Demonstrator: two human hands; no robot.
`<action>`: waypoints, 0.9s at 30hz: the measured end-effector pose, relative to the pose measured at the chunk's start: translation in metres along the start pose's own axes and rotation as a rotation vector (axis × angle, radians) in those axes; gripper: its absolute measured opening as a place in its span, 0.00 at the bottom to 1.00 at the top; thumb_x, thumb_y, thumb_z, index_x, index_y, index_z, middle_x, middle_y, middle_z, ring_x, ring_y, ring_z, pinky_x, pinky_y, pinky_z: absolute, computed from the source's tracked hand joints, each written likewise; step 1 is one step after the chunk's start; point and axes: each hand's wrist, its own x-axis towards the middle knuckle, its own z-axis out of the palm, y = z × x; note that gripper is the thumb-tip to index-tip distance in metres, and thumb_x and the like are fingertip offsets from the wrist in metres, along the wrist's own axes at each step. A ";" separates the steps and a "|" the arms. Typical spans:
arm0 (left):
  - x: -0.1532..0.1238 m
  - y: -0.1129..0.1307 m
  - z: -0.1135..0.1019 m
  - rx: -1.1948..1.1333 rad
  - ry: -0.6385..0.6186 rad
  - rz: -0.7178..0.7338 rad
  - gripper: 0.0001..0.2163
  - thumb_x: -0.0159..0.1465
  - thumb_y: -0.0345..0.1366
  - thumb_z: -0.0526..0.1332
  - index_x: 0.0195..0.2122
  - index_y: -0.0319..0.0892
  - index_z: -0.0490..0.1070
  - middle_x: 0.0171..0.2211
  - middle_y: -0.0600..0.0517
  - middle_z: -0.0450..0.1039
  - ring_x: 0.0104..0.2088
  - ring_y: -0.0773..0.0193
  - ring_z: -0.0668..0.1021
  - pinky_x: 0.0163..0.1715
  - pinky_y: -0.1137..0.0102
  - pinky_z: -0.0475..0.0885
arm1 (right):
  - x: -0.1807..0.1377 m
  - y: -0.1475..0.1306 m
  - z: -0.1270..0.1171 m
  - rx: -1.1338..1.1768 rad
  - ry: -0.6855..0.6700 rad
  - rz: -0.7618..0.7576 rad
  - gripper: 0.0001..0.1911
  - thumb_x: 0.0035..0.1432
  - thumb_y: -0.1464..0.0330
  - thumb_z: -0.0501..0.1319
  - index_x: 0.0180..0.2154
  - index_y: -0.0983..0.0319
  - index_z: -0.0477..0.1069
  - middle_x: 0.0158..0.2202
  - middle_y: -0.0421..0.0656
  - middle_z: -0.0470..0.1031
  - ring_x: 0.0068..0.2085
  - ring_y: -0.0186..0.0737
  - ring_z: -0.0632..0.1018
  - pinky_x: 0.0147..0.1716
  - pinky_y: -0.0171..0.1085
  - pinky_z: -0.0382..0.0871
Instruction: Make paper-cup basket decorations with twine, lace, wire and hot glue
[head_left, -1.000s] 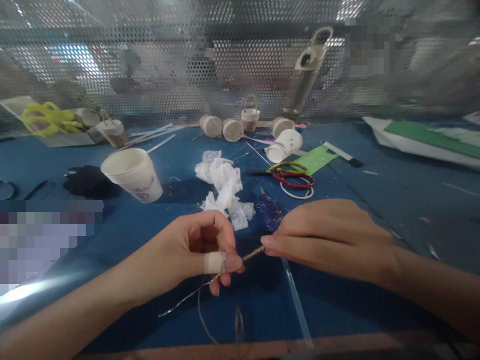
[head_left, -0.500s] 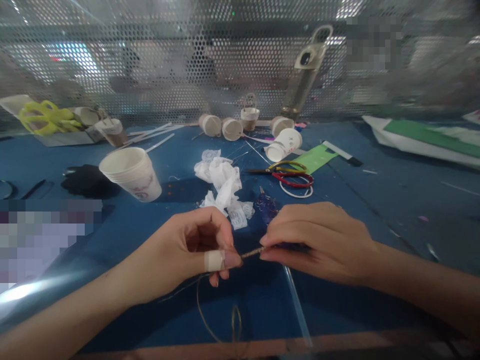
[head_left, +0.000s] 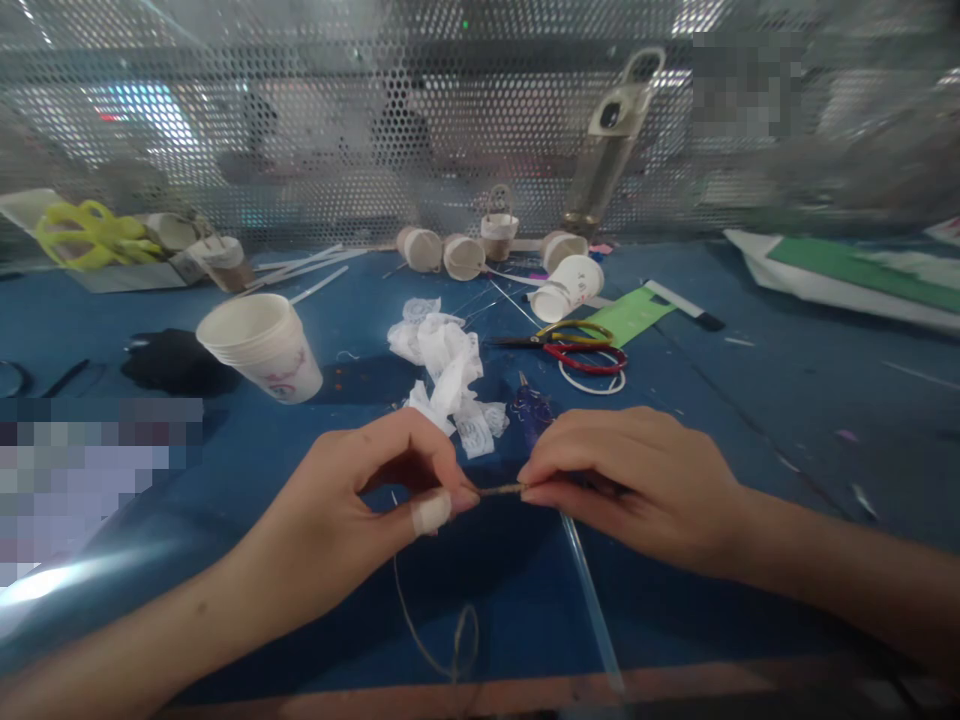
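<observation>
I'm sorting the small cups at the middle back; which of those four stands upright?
The third cup from the left, with a looped handle rising on top; the other three cups lie on their sides.

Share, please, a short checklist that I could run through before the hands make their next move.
1. Left hand pinching the thin strand: ok.
2. Right hand pinching the same strand: ok.
3. Loose cord free of knots: cannot tell; it curls into a loop below the left hand.
4. Scissors apart from both hands: ok.
5. Dark blue glue gun well apart from the right hand: not ok, partly hidden behind it.
6. Glue gun cold: cannot tell.
</observation>
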 end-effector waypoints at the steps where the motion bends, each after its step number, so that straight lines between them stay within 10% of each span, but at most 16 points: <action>1: 0.000 0.000 0.000 0.060 0.013 0.046 0.06 0.64 0.28 0.67 0.34 0.47 0.73 0.32 0.60 0.79 0.34 0.71 0.81 0.36 0.80 0.76 | 0.000 0.000 0.001 -0.005 -0.003 0.003 0.09 0.70 0.67 0.60 0.38 0.64 0.75 0.32 0.41 0.81 0.33 0.33 0.79 0.32 0.31 0.67; 9: -0.006 -0.002 0.002 0.593 0.097 0.468 0.11 0.62 0.19 0.62 0.35 0.46 0.71 0.36 0.57 0.81 0.38 0.69 0.83 0.41 0.77 0.75 | -0.002 -0.002 0.003 0.015 -0.001 0.041 0.08 0.70 0.69 0.59 0.39 0.63 0.75 0.33 0.42 0.81 0.33 0.34 0.79 0.32 0.31 0.67; 17: -0.012 -0.006 -0.001 0.606 0.030 0.529 0.14 0.62 0.18 0.61 0.40 0.47 0.73 0.42 0.55 0.81 0.42 0.65 0.82 0.46 0.74 0.75 | -0.001 -0.005 0.002 0.046 -0.038 0.089 0.09 0.71 0.69 0.57 0.37 0.62 0.73 0.32 0.40 0.79 0.32 0.33 0.78 0.31 0.32 0.66; 27: 0.004 0.000 0.003 0.148 0.013 -0.067 0.05 0.63 0.34 0.69 0.34 0.44 0.73 0.30 0.57 0.79 0.31 0.69 0.82 0.33 0.78 0.76 | -0.008 0.000 0.007 -0.276 0.084 -0.104 0.08 0.71 0.69 0.58 0.38 0.62 0.75 0.33 0.40 0.82 0.33 0.35 0.80 0.29 0.34 0.66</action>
